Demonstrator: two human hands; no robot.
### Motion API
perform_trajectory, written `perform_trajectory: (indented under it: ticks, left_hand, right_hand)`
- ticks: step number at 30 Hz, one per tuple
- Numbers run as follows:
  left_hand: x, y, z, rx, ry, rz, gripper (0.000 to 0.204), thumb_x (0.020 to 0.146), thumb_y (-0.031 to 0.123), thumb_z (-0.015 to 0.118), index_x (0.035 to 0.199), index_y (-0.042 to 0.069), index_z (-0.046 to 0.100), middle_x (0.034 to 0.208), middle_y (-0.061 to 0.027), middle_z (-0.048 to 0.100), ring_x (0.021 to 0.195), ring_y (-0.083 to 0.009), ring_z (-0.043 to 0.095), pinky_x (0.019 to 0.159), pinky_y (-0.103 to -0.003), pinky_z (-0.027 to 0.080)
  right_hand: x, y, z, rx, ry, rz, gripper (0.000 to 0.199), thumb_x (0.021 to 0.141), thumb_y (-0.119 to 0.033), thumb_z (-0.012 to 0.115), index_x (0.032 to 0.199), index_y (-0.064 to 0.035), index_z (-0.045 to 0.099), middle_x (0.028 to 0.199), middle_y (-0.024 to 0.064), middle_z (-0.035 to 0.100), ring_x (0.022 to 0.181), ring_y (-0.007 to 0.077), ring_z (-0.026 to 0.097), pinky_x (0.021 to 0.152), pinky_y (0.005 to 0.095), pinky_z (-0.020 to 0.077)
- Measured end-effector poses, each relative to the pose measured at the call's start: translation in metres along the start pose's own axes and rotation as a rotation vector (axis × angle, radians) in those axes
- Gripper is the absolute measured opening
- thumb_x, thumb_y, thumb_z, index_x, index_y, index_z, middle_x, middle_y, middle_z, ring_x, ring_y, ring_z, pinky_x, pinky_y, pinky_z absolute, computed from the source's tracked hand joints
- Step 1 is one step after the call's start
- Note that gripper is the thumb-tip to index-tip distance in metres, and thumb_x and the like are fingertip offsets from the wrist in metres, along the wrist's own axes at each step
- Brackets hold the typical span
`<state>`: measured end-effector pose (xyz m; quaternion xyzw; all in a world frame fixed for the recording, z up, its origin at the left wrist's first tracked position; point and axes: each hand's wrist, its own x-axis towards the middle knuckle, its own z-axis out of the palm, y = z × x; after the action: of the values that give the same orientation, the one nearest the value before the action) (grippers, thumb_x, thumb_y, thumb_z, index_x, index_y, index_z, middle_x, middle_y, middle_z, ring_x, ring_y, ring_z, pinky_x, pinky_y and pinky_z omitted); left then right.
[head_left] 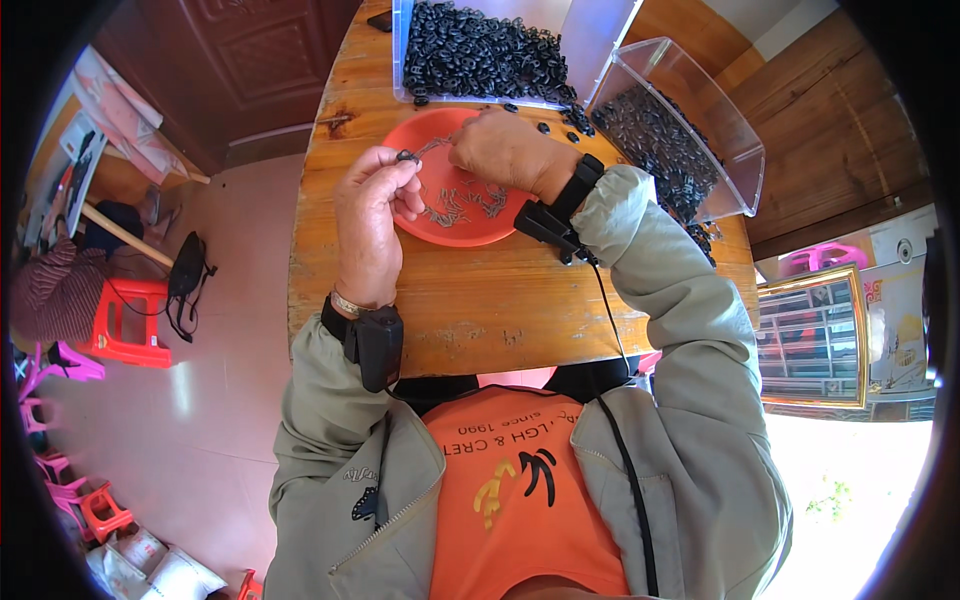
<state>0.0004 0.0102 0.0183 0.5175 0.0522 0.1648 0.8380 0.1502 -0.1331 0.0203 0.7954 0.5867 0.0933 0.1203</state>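
Note:
Over the left rim of a red round plate [460, 232], my left hand [375, 205] pinches a small black plastic piece [406, 156] between thumb and forefinger. My right hand [515, 150] is curled above the far right part of the plate, back of the hand up. Its fingertips point toward the left hand and are mostly hidden, so what they hold cannot be made out. Small thin silvery metal pieces [447, 212] lie loose in the plate, and some show between the two hands.
A clear plastic bin [580, 45] heaped with black ring-like pieces [480, 50] stands at the table's far side. A second clear bin [735, 185] with similar pieces sits to the right. Loose pieces lie near them on the wooden table [450, 320]. A red stool [133, 325] is on the left.

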Motion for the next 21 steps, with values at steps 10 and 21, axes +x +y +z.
perform_trajectory:
  ticks: [10, 21]
  left_hand:
    - [0.0, 0.0, 0.003, 0.041, -0.033, 0.003, 0.012, 0.085, 0.012, 0.056, 0.077, 0.004, 0.059, 0.066, 0.0003, 0.055, 0.057, -0.0079, 0.049, 0.055, -0.021, 0.038]
    - [-0.006, -0.001, 0.005, 0.105, -0.109, -0.046, 0.014, 0.087, 0.017, 0.054, 0.084, 0.005, 0.06, 0.071, 0.0, 0.057, 0.06, -0.0084, 0.051, 0.056, -0.021, 0.039]
  right_hand:
    - [0.013, -0.008, -0.011, 0.078, -0.087, 0.008, 0.015, 0.078, -0.012, 0.057, 0.084, -0.0049, 0.069, 0.078, 0.0144, 0.067, 0.078, 0.0312, 0.067, 0.066, 0.0407, 0.0535]
    - [-0.035, -0.005, -0.031, 0.809, 0.225, 0.285, 0.015, 0.08, -0.015, 0.059, 0.088, -0.0022, 0.06, 0.073, 0.0135, 0.063, 0.065, 0.0276, 0.06, 0.062, 0.037, 0.0487]
